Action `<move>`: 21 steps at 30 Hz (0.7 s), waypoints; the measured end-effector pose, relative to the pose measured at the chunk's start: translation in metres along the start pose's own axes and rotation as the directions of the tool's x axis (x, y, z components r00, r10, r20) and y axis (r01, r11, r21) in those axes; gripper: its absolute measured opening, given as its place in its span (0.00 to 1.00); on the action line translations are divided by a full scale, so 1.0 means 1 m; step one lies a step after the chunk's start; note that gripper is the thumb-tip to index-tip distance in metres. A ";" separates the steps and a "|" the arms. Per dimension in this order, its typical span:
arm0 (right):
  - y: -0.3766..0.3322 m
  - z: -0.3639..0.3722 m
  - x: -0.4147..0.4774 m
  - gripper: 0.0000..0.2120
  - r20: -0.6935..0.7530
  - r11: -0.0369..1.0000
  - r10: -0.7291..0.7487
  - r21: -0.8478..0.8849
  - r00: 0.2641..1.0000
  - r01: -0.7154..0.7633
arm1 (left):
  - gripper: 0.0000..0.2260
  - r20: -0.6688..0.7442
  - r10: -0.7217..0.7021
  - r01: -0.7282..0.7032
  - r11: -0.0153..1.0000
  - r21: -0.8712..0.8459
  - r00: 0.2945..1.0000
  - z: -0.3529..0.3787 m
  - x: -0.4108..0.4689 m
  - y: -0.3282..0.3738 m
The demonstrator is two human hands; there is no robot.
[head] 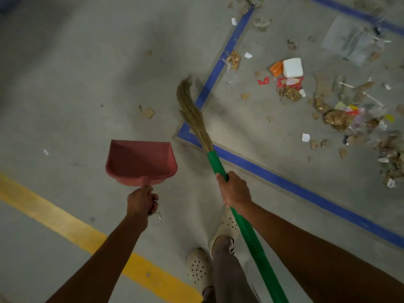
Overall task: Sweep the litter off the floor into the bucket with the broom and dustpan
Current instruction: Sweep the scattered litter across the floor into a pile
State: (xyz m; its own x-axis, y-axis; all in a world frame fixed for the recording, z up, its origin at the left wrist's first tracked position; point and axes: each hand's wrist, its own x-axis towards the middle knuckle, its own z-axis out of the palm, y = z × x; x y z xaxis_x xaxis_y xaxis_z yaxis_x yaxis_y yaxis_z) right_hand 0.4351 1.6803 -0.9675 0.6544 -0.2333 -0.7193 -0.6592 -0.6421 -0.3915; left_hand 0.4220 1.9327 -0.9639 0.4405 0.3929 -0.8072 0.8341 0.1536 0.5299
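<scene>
My left hand grips the handle of a pink dustpan, held level above the floor with its mouth pointing away from me. My right hand grips the green handle of a grass broom. The bristles point forward and hang over the corner of a blue taped rectangle. Litter lies scattered inside that rectangle at the right: a white block, orange and red wrappers, brown scraps, bits of paper. No bucket is in view.
A brown cardboard scrap and a small white bit lie outside the blue tape. A yellow floor line runs diagonally at lower left. My feet in pale perforated clogs stand at the bottom centre. A clear plastic sheet lies far right.
</scene>
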 end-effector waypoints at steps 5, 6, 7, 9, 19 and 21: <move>-0.025 0.006 0.021 0.21 0.075 0.996 -0.066 -0.054 0.995 0.070 | 0.08 -0.034 -0.039 0.037 0.998 -0.059 0.999 -0.007 0.007 0.024; -0.032 0.006 0.025 0.20 0.092 0.993 -0.091 -0.070 0.992 0.098 | 0.08 -0.037 -0.038 0.036 0.997 -0.069 0.999 -0.008 0.011 0.030; -0.038 0.006 0.030 0.19 0.108 0.989 -0.109 -0.092 0.988 0.119 | 0.07 -0.048 -0.040 0.036 0.996 -0.081 0.998 -0.010 0.015 0.035; -0.054 0.006 0.042 0.17 0.145 0.973 -0.149 -0.157 0.978 0.172 | 0.07 -0.082 -0.049 0.041 0.994 -0.104 0.995 -0.014 0.029 0.046; -0.144 0.076 0.096 0.18 0.260 0.904 -0.208 -0.316 0.943 0.287 | 0.07 -0.194 -0.118 0.103 0.991 -0.086 0.974 -0.053 0.127 0.076; -0.154 0.101 0.111 0.22 0.260 0.929 -0.112 -0.315 0.959 0.194 | 0.06 -0.196 -0.131 0.120 0.991 -0.067 0.972 -0.060 0.146 0.079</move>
State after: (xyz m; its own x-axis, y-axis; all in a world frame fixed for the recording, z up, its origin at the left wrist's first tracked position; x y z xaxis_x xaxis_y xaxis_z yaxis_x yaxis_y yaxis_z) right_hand 0.5713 1.8270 -1.0448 0.6048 0.0382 -0.7955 -0.3689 -0.8717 -0.3224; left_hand 0.5327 2.0563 -1.0243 0.2535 0.5397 -0.8028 0.8568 0.2600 0.4453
